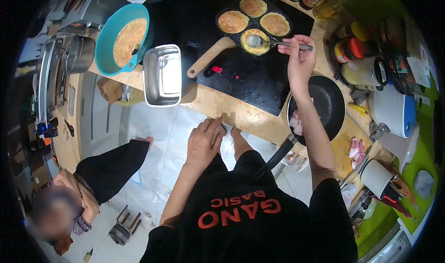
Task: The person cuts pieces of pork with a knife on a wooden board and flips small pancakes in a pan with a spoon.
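Observation:
My right hand [301,60] grips the handle of a metal spoon [292,45], whose bowl rests on the yellow egg cake [256,49] in the nearest cup of a multi-cup egg pan [240,33]. Browned round cakes [253,6] fill the other cups. The pan's wooden handle [210,57] points toward me, over the black induction cooktop [240,86], which shows lit red digits. My left hand [205,139] hangs by the counter's front edge, back upward, fingers loosely bent. Nothing shows in it, though its palm is hidden.
Left on the counter are a turquoise bowl of batter [130,40] and a steel container [162,79] overhanging the edge. At right, a frying pan [326,106] holds meat pieces, its handle jutting past the counter. A knife [358,165] lies nearby. Another person [83,197] sits behind left.

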The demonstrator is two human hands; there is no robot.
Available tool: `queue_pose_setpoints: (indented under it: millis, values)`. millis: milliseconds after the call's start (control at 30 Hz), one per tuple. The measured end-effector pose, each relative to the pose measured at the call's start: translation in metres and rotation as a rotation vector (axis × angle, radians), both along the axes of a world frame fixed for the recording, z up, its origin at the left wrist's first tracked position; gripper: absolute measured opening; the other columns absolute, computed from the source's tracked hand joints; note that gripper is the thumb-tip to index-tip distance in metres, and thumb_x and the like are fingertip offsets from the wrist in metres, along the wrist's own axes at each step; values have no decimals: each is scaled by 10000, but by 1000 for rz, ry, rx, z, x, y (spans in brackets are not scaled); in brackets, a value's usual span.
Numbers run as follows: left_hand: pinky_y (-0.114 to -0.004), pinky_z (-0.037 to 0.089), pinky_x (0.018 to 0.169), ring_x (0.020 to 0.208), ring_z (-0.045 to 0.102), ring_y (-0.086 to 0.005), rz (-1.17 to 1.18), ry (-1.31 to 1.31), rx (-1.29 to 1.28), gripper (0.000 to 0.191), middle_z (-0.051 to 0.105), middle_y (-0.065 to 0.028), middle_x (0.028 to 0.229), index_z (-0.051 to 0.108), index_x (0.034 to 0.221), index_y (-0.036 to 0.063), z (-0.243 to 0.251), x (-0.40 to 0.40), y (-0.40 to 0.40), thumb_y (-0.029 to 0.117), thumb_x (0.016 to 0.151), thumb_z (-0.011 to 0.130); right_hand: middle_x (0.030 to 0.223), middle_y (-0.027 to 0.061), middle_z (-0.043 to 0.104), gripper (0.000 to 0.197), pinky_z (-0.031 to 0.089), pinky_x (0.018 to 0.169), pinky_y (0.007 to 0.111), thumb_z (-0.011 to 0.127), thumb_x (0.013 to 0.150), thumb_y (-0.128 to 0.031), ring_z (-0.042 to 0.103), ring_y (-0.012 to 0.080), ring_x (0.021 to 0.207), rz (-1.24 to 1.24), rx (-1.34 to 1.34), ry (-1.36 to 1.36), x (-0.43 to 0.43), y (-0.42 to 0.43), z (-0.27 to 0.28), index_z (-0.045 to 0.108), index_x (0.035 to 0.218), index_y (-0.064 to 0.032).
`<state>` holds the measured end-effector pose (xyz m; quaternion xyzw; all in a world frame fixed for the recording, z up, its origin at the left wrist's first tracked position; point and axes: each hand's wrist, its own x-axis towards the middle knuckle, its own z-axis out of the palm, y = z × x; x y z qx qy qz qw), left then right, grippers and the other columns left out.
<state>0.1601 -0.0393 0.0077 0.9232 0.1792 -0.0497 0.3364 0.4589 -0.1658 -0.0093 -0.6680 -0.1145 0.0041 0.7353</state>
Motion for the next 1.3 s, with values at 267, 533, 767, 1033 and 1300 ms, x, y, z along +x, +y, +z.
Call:
queue_pose_setpoints:
  millis: [267, 533, 767, 1033, 1300]
  values:
    - [-441, 495, 858, 1019, 623, -349, -109, -5, -50, 422, 622, -177, 1137, 607, 1297, 79, -6, 16, 11, 142, 885, 670, 970, 174, 662, 156, 600, 730, 308, 483, 1062, -152, 696, 202, 767, -50, 36, 29, 1, -17, 8, 483, 1100, -1]
    - [-455, 499, 863, 1015, 622, -361, -153, -36, -96, 413, 626, -176, 1117, 607, 1311, 86, -10, 32, 32, 149, 905, 652, 1001, 188, 669, 217, 603, 759, 349, 485, 1068, -217, 703, 237, 806, -80, 55, 111, 7, -26, -8, 502, 1089, -2]
    - [-447, 495, 895, 1020, 627, -346, -149, -43, -3, 411, 627, -171, 1130, 602, 1314, 110, -19, 26, 44, 187, 915, 660, 1109, 125, 685, 87, 554, 823, 334, 602, 952, -1, 693, 255, 938, 139, -598, -629, 46, -29, 37, 625, 1036, -4]
    - [-443, 500, 864, 937, 656, -312, -151, -14, -5, 401, 629, -175, 1157, 613, 1280, 71, -39, 20, 44, 151, 891, 669, 1138, 88, 688, 170, 562, 846, 373, 671, 865, 16, 670, 305, 1027, 351, -803, -819, 99, -28, 17, 644, 1022, -42]
    - [-447, 501, 879, 929, 664, -314, -146, -21, 52, 370, 624, -218, 1194, 621, 1229, 13, -32, 22, 48, 158, 892, 677, 1164, 55, 665, 266, 563, 849, 370, 679, 824, 11, 656, 287, 1032, 446, -908, -939, 97, -33, 20, 629, 1067, -84]
